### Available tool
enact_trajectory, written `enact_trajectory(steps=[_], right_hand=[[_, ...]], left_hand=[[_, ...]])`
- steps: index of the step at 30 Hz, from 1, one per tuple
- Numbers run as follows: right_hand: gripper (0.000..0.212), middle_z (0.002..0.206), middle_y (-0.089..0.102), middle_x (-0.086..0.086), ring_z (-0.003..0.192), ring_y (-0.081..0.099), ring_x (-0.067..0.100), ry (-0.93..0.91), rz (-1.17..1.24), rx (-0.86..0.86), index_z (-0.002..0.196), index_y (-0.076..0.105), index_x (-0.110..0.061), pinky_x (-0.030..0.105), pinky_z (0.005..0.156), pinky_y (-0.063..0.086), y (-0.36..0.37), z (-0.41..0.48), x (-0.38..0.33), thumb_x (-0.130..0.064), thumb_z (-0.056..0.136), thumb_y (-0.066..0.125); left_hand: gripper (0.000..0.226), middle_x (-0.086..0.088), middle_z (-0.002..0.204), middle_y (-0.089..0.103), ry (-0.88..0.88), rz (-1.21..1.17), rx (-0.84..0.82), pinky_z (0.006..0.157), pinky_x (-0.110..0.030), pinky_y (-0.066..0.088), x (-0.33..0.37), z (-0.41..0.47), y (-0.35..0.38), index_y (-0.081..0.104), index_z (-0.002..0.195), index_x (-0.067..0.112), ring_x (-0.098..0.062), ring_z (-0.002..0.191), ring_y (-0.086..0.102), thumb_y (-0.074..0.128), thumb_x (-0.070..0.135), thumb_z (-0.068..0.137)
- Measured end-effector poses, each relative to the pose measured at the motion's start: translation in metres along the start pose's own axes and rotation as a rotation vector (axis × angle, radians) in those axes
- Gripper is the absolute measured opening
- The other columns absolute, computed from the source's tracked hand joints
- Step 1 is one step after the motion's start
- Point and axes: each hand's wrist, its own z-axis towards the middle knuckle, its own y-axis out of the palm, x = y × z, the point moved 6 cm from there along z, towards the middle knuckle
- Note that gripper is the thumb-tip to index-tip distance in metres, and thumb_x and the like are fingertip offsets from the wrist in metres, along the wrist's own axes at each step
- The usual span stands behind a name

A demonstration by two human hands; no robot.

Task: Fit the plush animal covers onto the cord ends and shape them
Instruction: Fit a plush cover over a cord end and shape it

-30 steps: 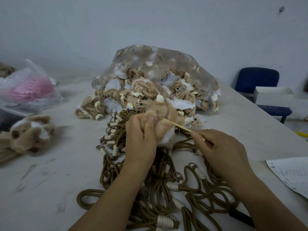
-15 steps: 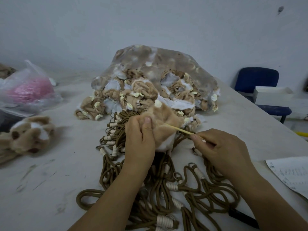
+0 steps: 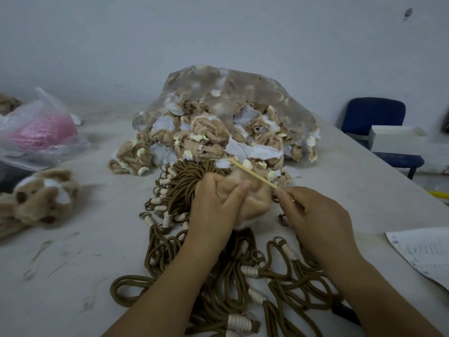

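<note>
— Dusty pale table [image 3: 73, 276], bare wall behind. Where is the piece being worked?

— It sits on the cord bundle [image 3: 184, 183], just above its middle: one tan plush cover [image 3: 257, 200]. The left hand [image 3: 213, 210] is wrapped round it with the thumb pressed across its front. I think that steadies the fabric over a cord end, though the end itself is hidden inside.

— And the other hand?

— The right hand [image 3: 315, 220], just right of the bundle, pinches a thin wooden stick [image 3: 254, 173] between thumb and fingers. The free tip slants away over the cover. I take it for a poking tool, so this looks like the shaping step.

— What lies around it?

— Beyond the bundle a clear bag [image 3: 243, 88] spills crumpled tan and white covers, near enough to reach the next one. Left of the bundle is a finished plush animal [image 3: 43, 198], set apart. Farther left is a pink-filled bag [image 3: 38, 127]. Right of the bundle a printed sheet [image 3: 425, 254] lies at the table edge. Past that, off the table, a blue chair [image 3: 374, 117] carries a white box [image 3: 398, 139].

— Much left to do?

— Most of it, judging by the many bare looped ends.
</note>
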Motion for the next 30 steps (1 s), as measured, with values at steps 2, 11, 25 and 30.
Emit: enact_trajectory(steps=[2, 11, 25, 30], right_hand=[[0.05, 0.074, 0.061, -0.012, 0.065, 0.053, 0.006, 0.019, 0.024, 0.009, 0.089, 0.068, -0.034, 0.025, 0.054, 0.041, -0.003, 0.001, 0.003, -0.061, 0.089, 0.026], [0.052, 0.061, 0.054, -0.014, 0.059, 0.05, 0.004, -0.153, -0.059, 0.014, 0.07, 0.07, -0.035, 0.029, 0.045, 0.042, -0.012, 0.003, -0.003, -0.066, 0.086, 0.033], [0.054, 0.061, 0.054, -0.009, 0.057, 0.049, 0.006, -0.087, -0.049, 0.038, 0.064, 0.064, -0.028, 0.028, 0.046, 0.041, -0.008, 0.003, -0.002, -0.062, 0.089, 0.03], [0.053, 0.058, 0.054, -0.011, 0.055, 0.049, 0.004, -0.146, 0.006, 0.078, 0.064, 0.065, -0.029, 0.024, 0.046, 0.039, -0.012, 0.003, -0.001, -0.061, 0.093, 0.036]], left_hand=[[0.026, 0.002, 0.083, 0.058, -0.008, -0.002, 0.069, 0.059, -0.014, 0.038, -0.002, 0.003, -0.006, 0.047, 0.078, 0.028, -0.001, 0.073, 0.055, 0.061, 0.048, 0.087], [0.036, 0.014, 0.069, 0.064, 0.011, -0.213, 0.274, 0.062, -0.019, 0.047, -0.005, 0.007, -0.025, 0.062, 0.072, 0.031, 0.0, 0.066, 0.059, 0.042, 0.047, 0.097], [0.034, 0.001, 0.079, 0.062, 0.11, -0.162, 0.137, 0.069, -0.03, 0.044, 0.004, 0.001, -0.012, 0.063, 0.078, 0.018, -0.013, 0.077, 0.057, 0.046, 0.037, 0.1], [0.029, 0.004, 0.083, 0.065, 0.078, -0.165, 0.146, 0.07, -0.022, 0.048, 0.004, 0.002, -0.015, 0.064, 0.081, 0.025, -0.007, 0.079, 0.06, 0.045, 0.035, 0.101]])
